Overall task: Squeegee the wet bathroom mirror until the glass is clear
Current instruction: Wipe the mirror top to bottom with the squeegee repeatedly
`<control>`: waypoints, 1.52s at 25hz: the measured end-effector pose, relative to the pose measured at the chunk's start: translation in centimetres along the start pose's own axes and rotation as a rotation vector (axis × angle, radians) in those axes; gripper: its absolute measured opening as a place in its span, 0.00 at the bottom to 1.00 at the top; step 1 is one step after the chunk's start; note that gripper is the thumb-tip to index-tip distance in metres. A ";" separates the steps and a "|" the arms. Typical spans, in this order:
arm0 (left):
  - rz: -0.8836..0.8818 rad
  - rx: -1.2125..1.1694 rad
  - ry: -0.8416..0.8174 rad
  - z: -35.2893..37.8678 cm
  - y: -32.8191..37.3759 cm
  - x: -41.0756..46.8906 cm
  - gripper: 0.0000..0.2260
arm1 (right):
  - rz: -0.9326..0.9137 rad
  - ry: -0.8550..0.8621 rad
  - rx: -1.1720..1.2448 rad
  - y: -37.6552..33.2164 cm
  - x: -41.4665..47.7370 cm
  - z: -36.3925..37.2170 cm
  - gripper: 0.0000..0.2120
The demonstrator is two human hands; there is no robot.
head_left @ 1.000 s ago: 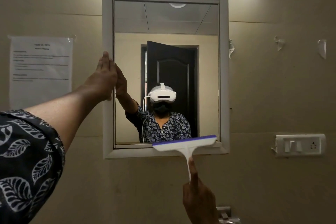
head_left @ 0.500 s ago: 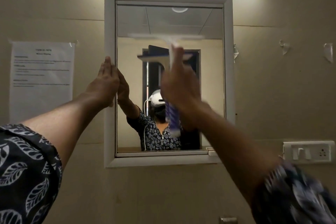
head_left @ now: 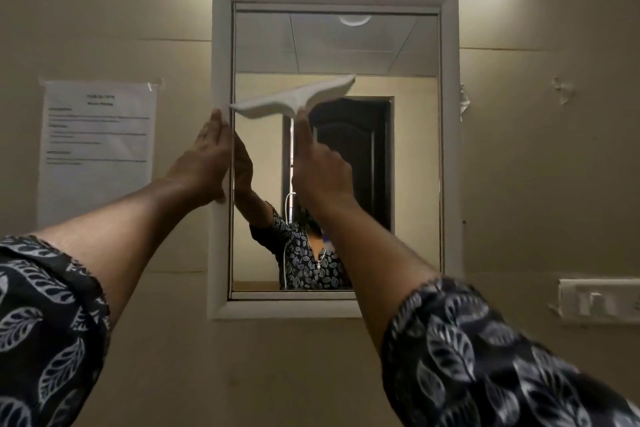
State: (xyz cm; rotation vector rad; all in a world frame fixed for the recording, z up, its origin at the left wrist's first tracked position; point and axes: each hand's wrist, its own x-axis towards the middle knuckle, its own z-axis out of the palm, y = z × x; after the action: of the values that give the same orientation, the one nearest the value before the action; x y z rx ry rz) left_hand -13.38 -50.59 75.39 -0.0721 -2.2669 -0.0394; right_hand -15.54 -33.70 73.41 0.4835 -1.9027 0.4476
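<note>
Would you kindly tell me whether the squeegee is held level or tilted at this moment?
Tilted: the head of the squeegee slants, right end higher than left; the right hand grips its handle below.

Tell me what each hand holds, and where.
The right hand grips the squeegee by its handle, below the head. The left hand holds nothing, resting flat on the mirror frame.

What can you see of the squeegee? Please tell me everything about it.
The squeegee is white, plastic by its look, with a long flat head that narrows into a handle. The head is tilted, its right end higher, in front of the upper left part of the mirror. The right hand grips the handle and hides most of it.
</note>
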 end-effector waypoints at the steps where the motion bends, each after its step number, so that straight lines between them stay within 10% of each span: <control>1: 0.013 -0.003 -0.023 0.2 -0.3 0.1 0.53 | 0.005 -0.012 0.002 0.5 -1.4 0.5 0.35; 11: -0.002 0.028 -0.052 0.2 0.2 -0.1 0.52 | 0.221 -0.337 0.101 -1.6 -21.2 5.7 0.45; 22: -0.041 0.027 -0.043 -0.5 1.3 -1.0 0.50 | 0.301 -0.688 0.076 -3.1 -22.9 0.8 0.38; 32: -0.025 -0.036 -0.014 0.0 1.1 -0.5 0.46 | -0.093 0.085 0.083 1.4 3.1 -11.5 0.25; 38: -0.032 0.072 -0.035 -0.1 1.1 -0.3 0.49 | 0.181 -0.009 -0.098 4.3 12.0 -12.7 0.33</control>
State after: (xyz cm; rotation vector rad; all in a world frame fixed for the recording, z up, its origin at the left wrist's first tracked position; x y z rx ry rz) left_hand -13.09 -49.48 75.21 0.0014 -2.3017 0.0275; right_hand -12.14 -24.96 88.76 0.2500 -1.9756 0.4677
